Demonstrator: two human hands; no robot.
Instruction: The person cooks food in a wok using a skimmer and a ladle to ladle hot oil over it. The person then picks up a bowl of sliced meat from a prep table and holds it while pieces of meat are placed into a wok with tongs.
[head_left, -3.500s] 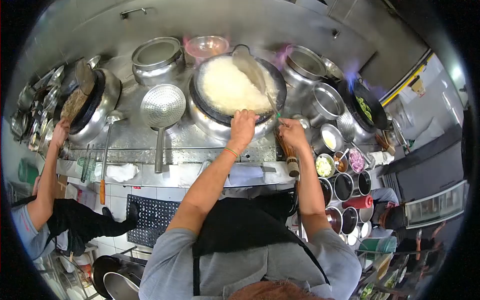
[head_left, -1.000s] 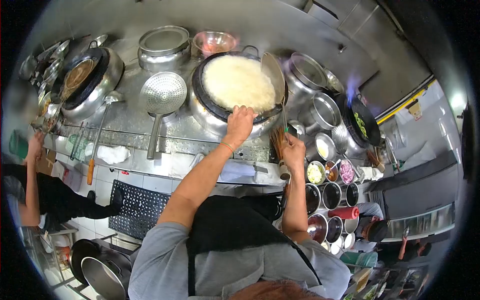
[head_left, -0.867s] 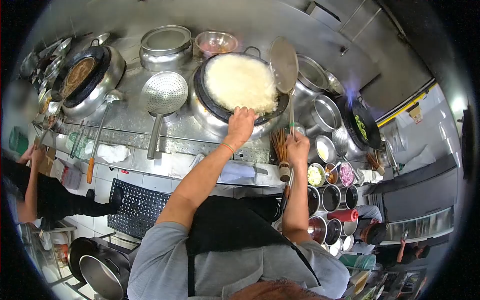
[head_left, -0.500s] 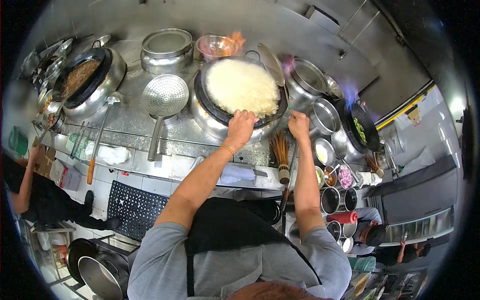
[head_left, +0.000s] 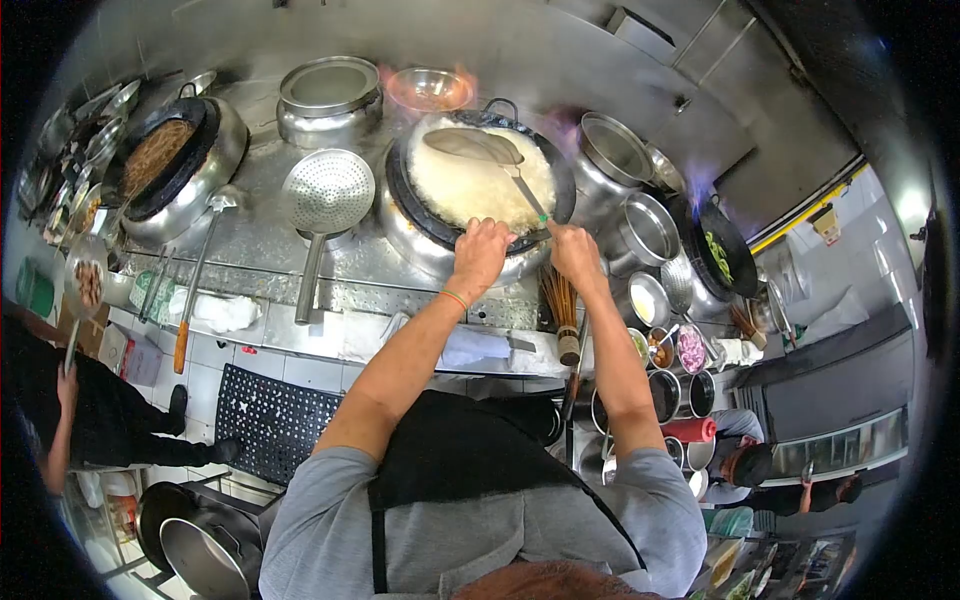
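Two-handed, apparently stirs foamy food (head_left: 470, 192) in the wok (head_left: 564, 182): grips its near edge in closed left hand (head_left: 482, 256), clasps skimmer (head_left: 470, 144) in closed right hand (head_left: 576, 252), tilting it over the wok. Likely calls for a controlled sweep inside its rim.

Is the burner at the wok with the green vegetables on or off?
On. A blue-violet flame rises at the far edge of that wok. The burner itself is hidden.
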